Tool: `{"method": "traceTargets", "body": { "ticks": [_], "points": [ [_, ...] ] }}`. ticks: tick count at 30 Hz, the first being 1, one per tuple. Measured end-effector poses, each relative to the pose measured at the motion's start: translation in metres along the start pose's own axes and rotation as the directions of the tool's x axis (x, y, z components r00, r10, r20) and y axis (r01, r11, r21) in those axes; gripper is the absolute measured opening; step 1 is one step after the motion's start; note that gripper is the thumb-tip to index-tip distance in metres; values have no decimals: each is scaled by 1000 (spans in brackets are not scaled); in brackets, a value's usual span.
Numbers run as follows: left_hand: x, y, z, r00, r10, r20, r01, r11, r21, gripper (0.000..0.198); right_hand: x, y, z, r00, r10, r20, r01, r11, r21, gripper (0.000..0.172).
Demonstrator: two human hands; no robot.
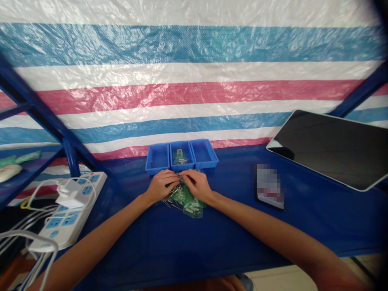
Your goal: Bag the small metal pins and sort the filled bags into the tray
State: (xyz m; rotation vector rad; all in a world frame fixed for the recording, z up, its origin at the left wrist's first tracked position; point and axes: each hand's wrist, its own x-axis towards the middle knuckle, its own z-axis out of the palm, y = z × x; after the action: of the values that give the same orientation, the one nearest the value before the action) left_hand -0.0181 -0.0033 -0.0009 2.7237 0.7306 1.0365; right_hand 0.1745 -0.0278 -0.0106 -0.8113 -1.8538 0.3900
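My left hand (161, 186) and my right hand (197, 186) meet at the fingertips above a small heap on the blue tabletop. The fingers of both are curled in and pinched; whatever lies between them is too small and covered to name. Under and around the fingers are clear green plastic bags (194, 209) with small whitish pieces inside. Thin metal pin-like pieces (169, 199) lie loose beneath my left hand. Just beyond my hands stand three joined blue trays (172, 167); the middle one holds a bag of small pale pieces (180, 157).
A white power strip (81, 214) with plugged-in chargers and cables lies left. On the right are a phone-like object (269, 188), partly blurred out, and a large dark-screened monitor (333, 145). Striped plastic sheeting (194, 93) hangs behind the blue table (169, 246), between blue frame posts.
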Motion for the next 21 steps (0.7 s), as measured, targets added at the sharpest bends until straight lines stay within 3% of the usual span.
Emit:
{"method": "traceTargets", "body": {
  "ticks": [21],
  "points": [
    [0, 1, -1, 996, -86, 21, 87, 995, -51, 16, -1, 1, 1, 1000, 14, 10, -14, 1000, -5, 21]
  ]
}}
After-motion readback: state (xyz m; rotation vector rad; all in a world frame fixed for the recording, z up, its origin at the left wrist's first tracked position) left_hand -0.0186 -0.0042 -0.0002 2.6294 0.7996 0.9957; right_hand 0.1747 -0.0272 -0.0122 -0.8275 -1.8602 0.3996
